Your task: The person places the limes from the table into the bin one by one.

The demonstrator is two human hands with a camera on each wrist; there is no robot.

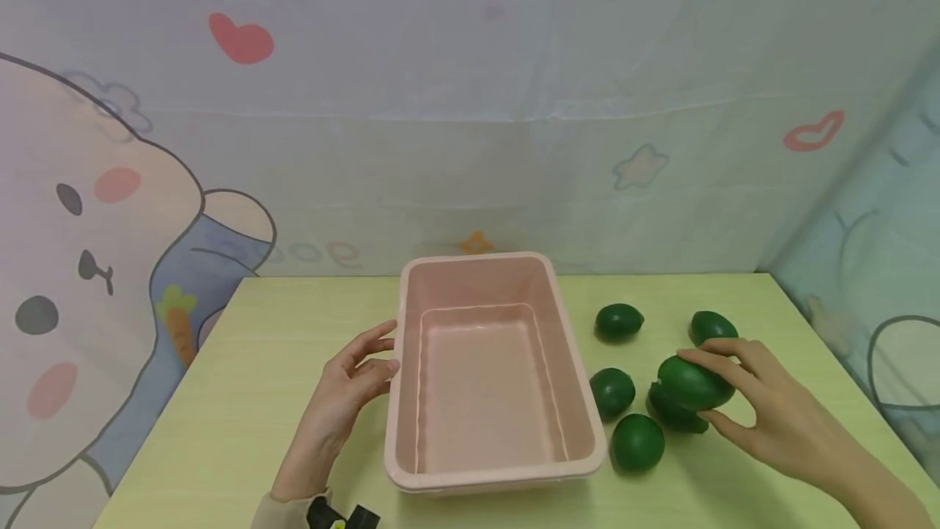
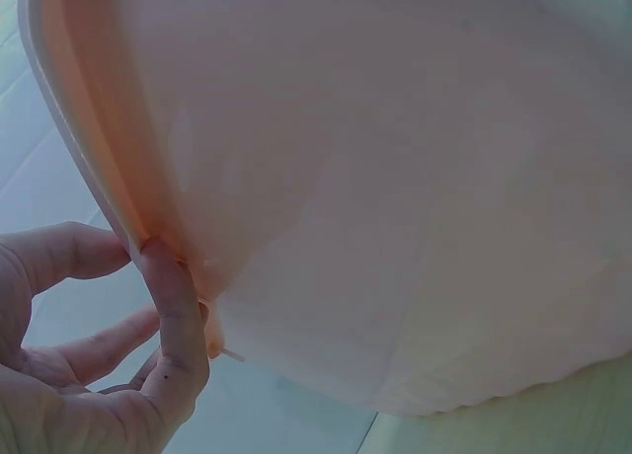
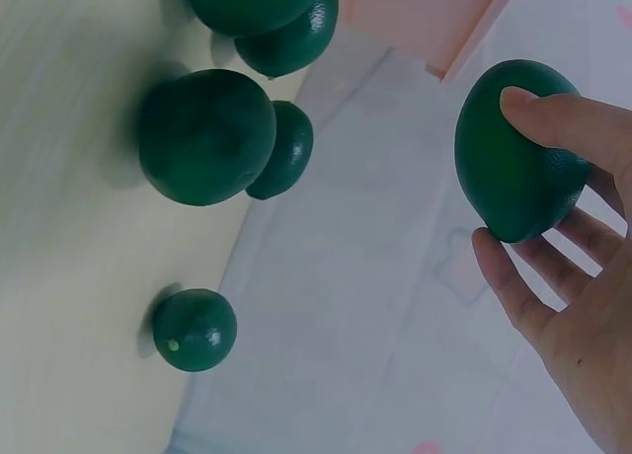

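Note:
A pink plastic bin stands in the middle of the table, its inside bare. My left hand is at its left side; in the left wrist view, thumb and fingers pinch the lip of the bin's rim. To the right, my right hand holds a dark green lime between thumb and fingertips. The right wrist view shows this lime raised above the table. Below it in the head view lies another lime, partly hidden by the held one.
More limes lie right of the bin: one at the back, one partly behind my right hand, one beside the bin's wall and one nearer me. A printed cloth hangs behind the pale yellow table.

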